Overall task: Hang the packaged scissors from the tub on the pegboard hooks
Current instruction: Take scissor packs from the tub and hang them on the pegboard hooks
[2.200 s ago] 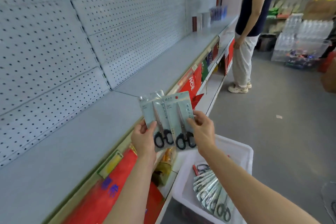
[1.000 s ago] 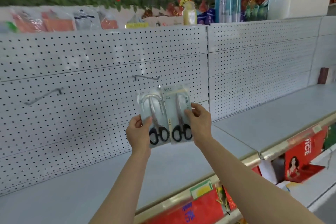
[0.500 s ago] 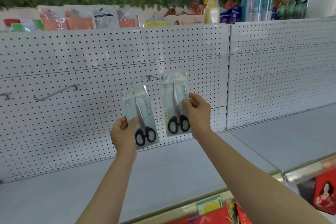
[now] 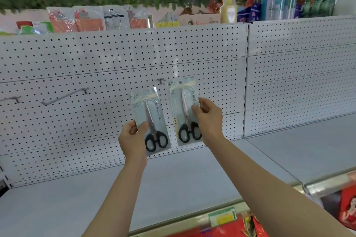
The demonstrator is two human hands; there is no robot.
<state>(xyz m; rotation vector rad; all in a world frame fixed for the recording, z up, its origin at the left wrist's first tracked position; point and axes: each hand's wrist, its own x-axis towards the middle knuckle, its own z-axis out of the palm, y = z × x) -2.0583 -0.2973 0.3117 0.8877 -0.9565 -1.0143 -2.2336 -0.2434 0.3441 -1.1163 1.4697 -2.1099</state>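
Nearest you, both forearms reach over the shelf [image 4: 192, 188]. Your left hand [image 4: 133, 138] pinches the left scissors pack [image 4: 149, 119] at its lower edge; your right hand [image 4: 209, 119] grips the right scissors pack [image 4: 184, 109] mid-side, fingers closed, pack raised beside the short hook [image 4: 160, 81]. Packs look light, thin, a bit floppy and slick; a hold near the top hang hole likely steadies them. Behind, pegboard [image 4: 115, 54] carries a long hook [image 4: 65, 96], bare. Tub not in view.
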